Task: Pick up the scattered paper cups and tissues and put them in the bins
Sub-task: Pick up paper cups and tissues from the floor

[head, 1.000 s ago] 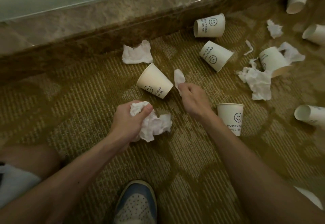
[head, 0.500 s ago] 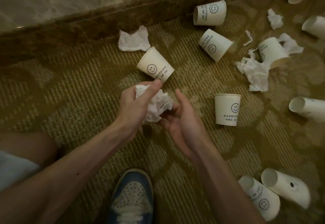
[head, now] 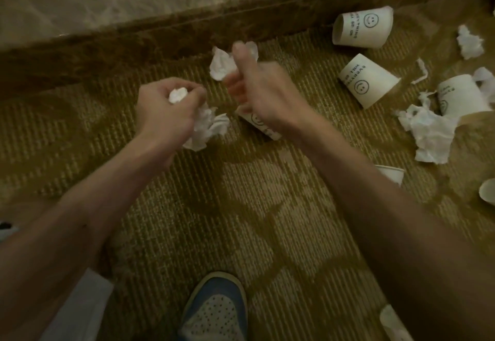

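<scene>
Olive patterned carpet (head: pixel 241 220) underfoot, running up to a brown marble skirting (head: pixel 160 38) at the far side. Nearest, a blue-and-white shoe (head: pixel 214 311), toe pointing away.

Further out, left hand (head: pixel 166 110) clenched round a tissue wad (head: pixel 206 126), white bulging between thumb and fingers and hanging below the palm. Just beside it, right hand (head: pixel 265 94), motion-blurred, fingers curled on a crumpled tissue (head: pixel 222 66) close to the skirting; whether lifted off the carpet, cannot tell. Under that hand, a smiley cup (head: pixel 257 122) on its side, long axis slanting from upper left to lower right, mostly hidden, mouth end not discernible.

To the right, by the forearm, an upright cup (head: pixel 392 173), only its rim showing. Beyond, a tissue heap (head: pixel 428 131) touching a toppled cup (head: pixel 460 97). Farther, a slanted cup (head: pixel 368 81) on its side, wider end toward the lower right. Farthest, a wall-side cup (head: pixel 363 26) lying with its long axis along the skirting, mouth open to the left; a small tissue (head: pixel 470 42) off to its right.
</scene>
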The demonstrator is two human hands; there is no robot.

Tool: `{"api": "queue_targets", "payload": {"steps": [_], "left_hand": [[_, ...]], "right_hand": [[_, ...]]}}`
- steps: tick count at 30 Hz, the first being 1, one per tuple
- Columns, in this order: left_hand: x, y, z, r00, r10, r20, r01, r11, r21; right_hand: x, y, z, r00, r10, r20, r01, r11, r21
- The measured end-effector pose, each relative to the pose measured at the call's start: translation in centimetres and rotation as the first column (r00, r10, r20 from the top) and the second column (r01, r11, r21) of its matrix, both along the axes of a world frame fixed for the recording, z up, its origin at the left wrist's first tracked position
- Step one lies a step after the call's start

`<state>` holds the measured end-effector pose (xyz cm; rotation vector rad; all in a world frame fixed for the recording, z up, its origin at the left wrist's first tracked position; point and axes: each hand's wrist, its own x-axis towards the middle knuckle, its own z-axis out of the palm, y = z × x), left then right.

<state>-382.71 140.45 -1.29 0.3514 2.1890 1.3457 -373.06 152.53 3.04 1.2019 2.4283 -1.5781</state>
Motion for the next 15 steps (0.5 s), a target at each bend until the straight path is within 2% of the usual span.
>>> {"api": "queue_targets", "payload": {"steps": [2, 5, 9, 12, 15], "left_hand": [[-0.8, 0.3, -0.3, 1.000, 0.007, -0.005, -0.007, 1.000, -0.010], [-1.4, 0.7, -0.6, 1.000, 0.015, -0.002, -0.015, 1.000, -0.022], [-1.7, 0.9, -1.1, 0.999, 0.020, 0.035, -0.019, 0.999, -0.032], [-1.8, 1.0, -1.4, 0.998, 0.025, 0.055, -0.023, 0.999, -0.038], [-2.0, 1.4, -1.5, 0.996, 0.024, 0.085, -0.021, 0.999, -0.039]], "right_hand": [[-1.8, 1.6, -0.1, 0.996, 0.076, 0.048, -0.082, 0.984, 0.157], [-4.4, 2.9, -1.5, 0.938, 0.225, 0.264, -0.299, 0.910, 0.288], [-6.6, 3.5, -3.1, 0.784, 0.309, 0.539, -0.508, 0.818, 0.270], [-7.6, 3.8, -3.4, 0.674, 0.336, 0.658, -0.604, 0.763, 0.229], [-7.6, 3.6, -3.4, 0.682, 0.347, 0.644, -0.592, 0.779, 0.207]]}}
